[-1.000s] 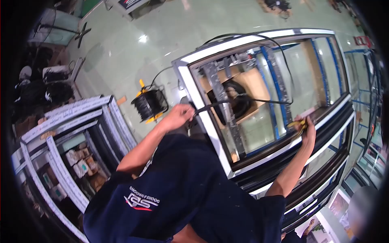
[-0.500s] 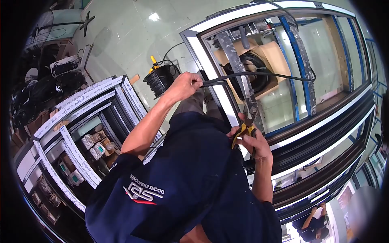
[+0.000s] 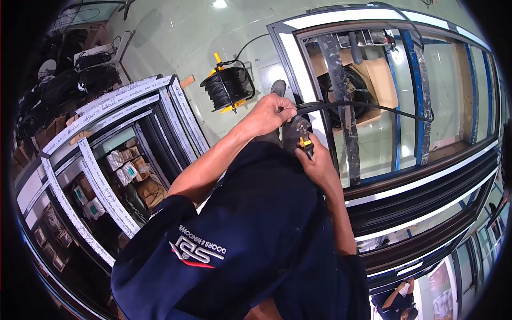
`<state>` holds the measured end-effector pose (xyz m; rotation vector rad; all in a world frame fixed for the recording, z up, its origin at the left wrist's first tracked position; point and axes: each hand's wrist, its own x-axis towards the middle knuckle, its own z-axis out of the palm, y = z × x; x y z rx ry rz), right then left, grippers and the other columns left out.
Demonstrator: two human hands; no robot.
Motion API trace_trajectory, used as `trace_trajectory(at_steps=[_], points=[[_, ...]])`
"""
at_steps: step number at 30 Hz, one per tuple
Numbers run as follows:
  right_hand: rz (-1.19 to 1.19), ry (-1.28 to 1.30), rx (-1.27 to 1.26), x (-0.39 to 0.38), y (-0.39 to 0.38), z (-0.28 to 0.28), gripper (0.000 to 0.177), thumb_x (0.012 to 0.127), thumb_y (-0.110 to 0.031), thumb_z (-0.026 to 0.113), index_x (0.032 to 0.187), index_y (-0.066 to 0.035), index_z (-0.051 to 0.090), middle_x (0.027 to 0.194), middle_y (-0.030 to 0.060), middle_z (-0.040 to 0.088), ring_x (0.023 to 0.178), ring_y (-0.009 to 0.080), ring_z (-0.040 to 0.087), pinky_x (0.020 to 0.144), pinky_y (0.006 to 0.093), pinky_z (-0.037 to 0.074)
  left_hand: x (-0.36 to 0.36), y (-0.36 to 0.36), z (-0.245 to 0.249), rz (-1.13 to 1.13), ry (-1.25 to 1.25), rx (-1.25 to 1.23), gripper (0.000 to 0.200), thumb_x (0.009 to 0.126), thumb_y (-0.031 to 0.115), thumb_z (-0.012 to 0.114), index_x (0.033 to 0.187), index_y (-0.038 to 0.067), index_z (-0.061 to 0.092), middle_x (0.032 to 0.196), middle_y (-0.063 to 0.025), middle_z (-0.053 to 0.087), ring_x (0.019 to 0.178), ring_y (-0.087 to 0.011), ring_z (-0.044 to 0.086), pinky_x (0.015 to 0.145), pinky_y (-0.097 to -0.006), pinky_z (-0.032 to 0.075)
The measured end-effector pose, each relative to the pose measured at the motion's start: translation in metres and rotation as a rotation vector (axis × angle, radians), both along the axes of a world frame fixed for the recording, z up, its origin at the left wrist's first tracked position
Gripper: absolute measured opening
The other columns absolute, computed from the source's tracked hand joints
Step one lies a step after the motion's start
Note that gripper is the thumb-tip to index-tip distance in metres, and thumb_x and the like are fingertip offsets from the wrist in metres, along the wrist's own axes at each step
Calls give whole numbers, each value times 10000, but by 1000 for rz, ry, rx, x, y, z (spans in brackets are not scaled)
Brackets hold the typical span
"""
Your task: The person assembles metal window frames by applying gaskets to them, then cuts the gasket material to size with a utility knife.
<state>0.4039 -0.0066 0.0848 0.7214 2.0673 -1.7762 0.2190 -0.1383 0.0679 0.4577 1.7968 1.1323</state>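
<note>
My left hand [image 3: 271,116] pinches the end of a doubled black rubbery strip [image 3: 368,105] between thumb and fingers. From there the strip runs right, over the frame, and loops back at its far end. In my right hand [image 3: 318,161] is a pair of pliers [image 3: 305,143] with yellow and black handles, mostly covered by the fingers. Its jaws point up toward the strip, just below my left fingertips. A large white-and-black window frame [image 3: 292,50] lies to the right of both hands.
A black reel [image 3: 224,89] with yellow parts stands on the floor ahead. Coiled black material [image 3: 346,93] sits in a cardboard box [image 3: 381,80] beneath the frame. Taped frames [image 3: 106,114] stack at left. Another person [image 3: 397,301] is at the lower right.
My right hand has brought the pliers up and left, close to my left hand, and its fingers now wrap the handles. My left hand still pinches the strip. The view has shifted.
</note>
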Motion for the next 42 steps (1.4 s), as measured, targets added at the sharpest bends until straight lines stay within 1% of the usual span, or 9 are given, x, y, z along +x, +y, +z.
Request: trace_trajectory(at_steps=[3,4,7,10,14,23,32,37,42], points=[[-116,69,7,-2,-11,-5,440,937,-221,678,1285,14,546,1014,160,681,953,282,670,869,371,505,2,1,2,11,20,1,157,940,93,663,874,-41,711,663,-20,575,658,-104,516,621,-311,436],[-94,100,84,0,-12,-11,510,937,-243,680,1341,22,516,1021,183,677,964,328,671,869,393,506,1,1,3,9,25,-5,160,941,95,662,871,-41,711,661,-20,573,654,-102,514,617,-310,433],[-100,110,168,1,-13,-19,499,936,-232,676,1333,26,518,1030,204,673,963,359,664,868,408,504,-1,2,6,6,48,14,161,938,103,667,871,-35,716,658,-37,582,658,-114,517,621,-316,434],[-101,74,124,-2,-11,-14,507,918,-188,680,1348,16,507,1177,261,638,1102,442,618,944,463,483,1,0,4,7,120,34,144,927,109,682,884,-21,727,676,-70,611,695,-156,535,660,-339,447],[-97,86,143,-8,-12,-10,484,915,-172,675,1337,4,515,1155,258,639,1089,447,618,929,466,485,2,0,8,7,210,33,120,906,110,707,906,-5,740,726,-112,648,780,-226,554,737,-380,461],[-105,38,155,-10,-14,-8,452,912,-161,666,1313,-2,528,1124,258,640,1052,452,623,889,467,494,8,2,15,40,267,9,110,893,107,717,924,8,754,771,-115,669,852,-253,569,792,-394,471],[-130,55,190,-2,-20,-15,441,912,-170,659,1299,4,536,1097,271,649,1029,473,623,876,487,495,15,4,10,15,313,20,106,884,103,716,915,10,756,767,-123,675,822,-267,566,770,-403,474],[-140,-8,190,-1,-22,-14,431,908,-156,663,1289,5,540,1091,274,652,1023,479,625,868,492,498,15,4,6,-26,340,54,93,878,101,716,903,22,757,757,-119,677,813,-272,565,783,-407,468],[-148,34,219,4,-24,-19,430,907,-140,662,1290,8,534,1085,279,649,1012,482,625,862,494,497,18,4,6,-19,333,75,91,873,96,715,906,22,757,770,-114,687,818,-274,571,805,-408,466]])
